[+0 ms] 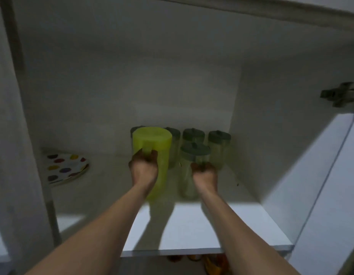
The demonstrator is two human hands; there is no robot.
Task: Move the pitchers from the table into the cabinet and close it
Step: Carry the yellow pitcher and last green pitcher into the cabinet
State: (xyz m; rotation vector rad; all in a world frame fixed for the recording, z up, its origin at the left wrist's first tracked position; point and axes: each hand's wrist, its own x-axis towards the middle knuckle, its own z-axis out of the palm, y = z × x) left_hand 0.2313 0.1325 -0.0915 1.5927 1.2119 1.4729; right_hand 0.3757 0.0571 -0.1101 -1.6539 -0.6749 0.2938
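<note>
Both my arms reach into the open white cabinet. My left hand grips the handle of a yellow-green pitcher that stands on the shelf. My right hand grips the handle of a clear pitcher with a grey lid just to the right of it. Three more clear pitchers with grey lids stand behind them against the back wall, and the lid of another peeks out behind the yellow-green one.
A stack of white plates with coloured dots lies at the left of the shelf. The cabinet door hangs open on the right, its hinge above. Orange items show blurred below the shelf edge.
</note>
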